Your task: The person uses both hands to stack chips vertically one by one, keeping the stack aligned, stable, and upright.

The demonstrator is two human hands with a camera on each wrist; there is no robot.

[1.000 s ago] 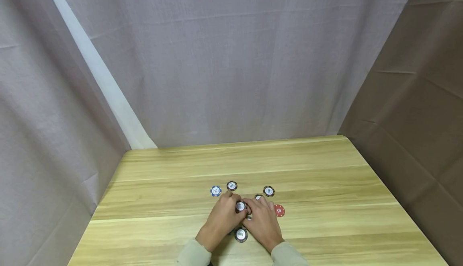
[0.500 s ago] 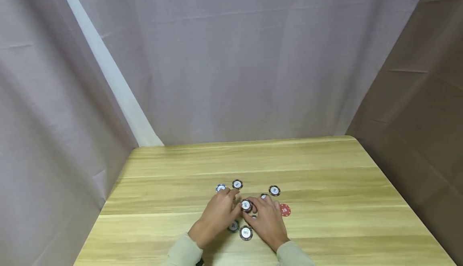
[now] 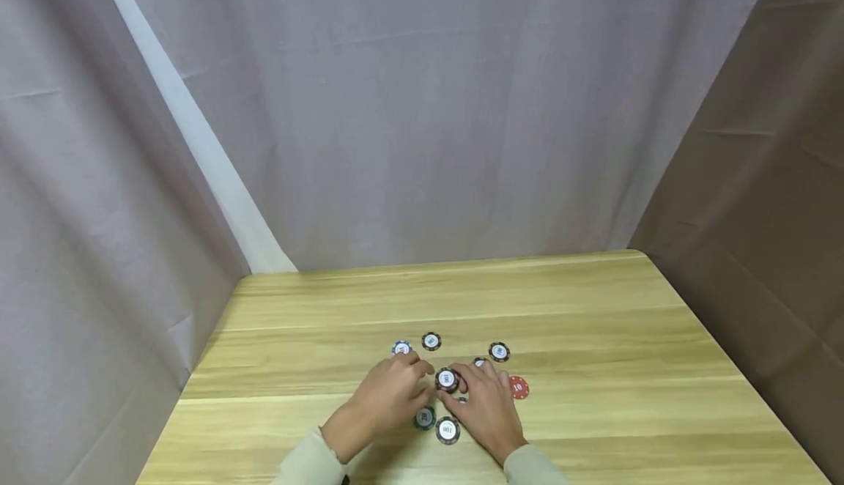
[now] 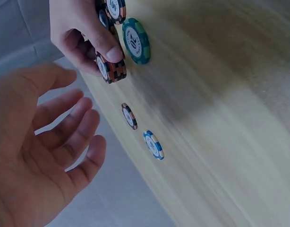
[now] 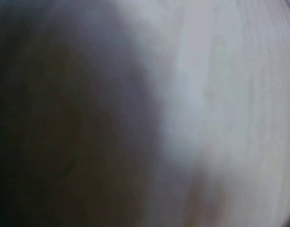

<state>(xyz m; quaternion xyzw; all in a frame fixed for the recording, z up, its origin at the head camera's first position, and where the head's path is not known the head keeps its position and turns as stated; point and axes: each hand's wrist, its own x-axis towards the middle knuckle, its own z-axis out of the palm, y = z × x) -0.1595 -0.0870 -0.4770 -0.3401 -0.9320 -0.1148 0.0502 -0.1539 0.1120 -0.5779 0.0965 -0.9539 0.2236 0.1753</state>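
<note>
At the bottom edge of the head view, two pale sleeves [image 3: 308, 461] come in over the wood-grain table [image 3: 277, 368]. Nearest among the poker chips, low and just right of centre, lies a black chip marked 100 [image 3: 448, 430], with a green chip marked 20 [image 3: 425, 417] just beside it to the left. Above these, the right hand [image 3: 486, 406] pinches the side of a short stack of black-edged 100 chips [image 3: 446, 379], its thumb and fingers curled against the rims; the left wrist view shows several layers. The left hand [image 3: 389, 391] holds nothing, its fingers loosely bent and apart from the stack. A partly covered chip [image 3: 463, 400] shows by the right thumb, and a red chip marked 10 [image 3: 519, 387] lies past that hand to the right. Farther up come a half-hidden chip [image 3: 480, 362] beyond the right fingers, a black chip [image 3: 499, 352] to its right, a blue-and-white chip [image 3: 401, 347] above the left hand and another black chip [image 3: 431, 341] beside it. The stacking looks partly done, I judge: the pile stands neat, while eight visible chips lie singly around it. Grey curtain [image 3: 448, 141] fills the background.
</note>
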